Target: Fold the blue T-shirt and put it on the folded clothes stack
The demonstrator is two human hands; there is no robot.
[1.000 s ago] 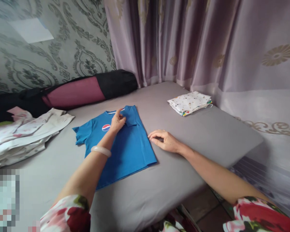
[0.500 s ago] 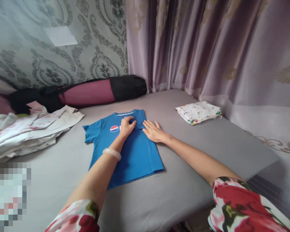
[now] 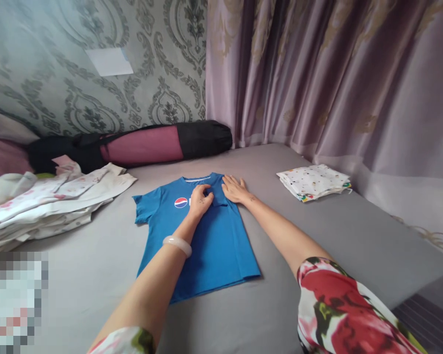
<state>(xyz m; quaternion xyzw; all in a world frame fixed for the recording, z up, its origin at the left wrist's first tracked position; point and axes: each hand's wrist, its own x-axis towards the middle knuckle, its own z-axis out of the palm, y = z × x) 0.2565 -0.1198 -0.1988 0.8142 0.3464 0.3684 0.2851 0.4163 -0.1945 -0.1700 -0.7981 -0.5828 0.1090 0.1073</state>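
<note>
A blue T-shirt (image 3: 206, 255) with a round red, white and blue logo lies flat on the bed. Its sleeve on the left sticks out, while the right side is folded inward over the chest. My left hand (image 3: 200, 200) is closed, fingers curled and thumb near them, on the folded-in part beside the logo; the fingertips are partly hidden. Flat along the folded edge near the right shoulder rests my right hand (image 3: 235, 189), its fingers stretched out.
Grey sheet (image 3: 317, 236) covers the bed. To the left lies a pile of white garments (image 3: 59, 201). A folded white patterned cloth (image 3: 313, 181) sits at the right. Along the wall stretches a black and maroon bag (image 3: 143, 145); purple curtains (image 3: 280, 73) hang behind.
My right hand has slid up along the folded edge toward the shoulder. My left hand keeps its place on the shirt. The whole view has shifted slightly.
</note>
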